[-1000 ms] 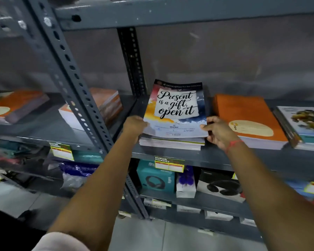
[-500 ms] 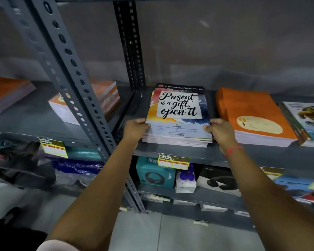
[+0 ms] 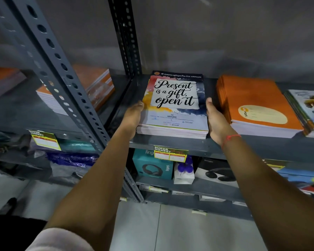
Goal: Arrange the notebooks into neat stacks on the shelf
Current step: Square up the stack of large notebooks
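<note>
Between flat left hand (image 3: 132,116) and right hand (image 3: 216,120), notebook stack (image 3: 174,113); orange stack (image 3: 257,105) just beside.

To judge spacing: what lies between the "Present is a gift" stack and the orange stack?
Head view: only the right hand, flat against the "Present is a gift" stack, beside the orange stack.

**Readable text on the shelves**

The top notebook (image 3: 175,104) reads "Present is a gift, open it", with "NAVIN GROUP" and "NITLON" below. A shelf price label (image 3: 169,154) says "SUPER MARKET". A teal headphone box (image 3: 152,166) shows "fing".
</note>
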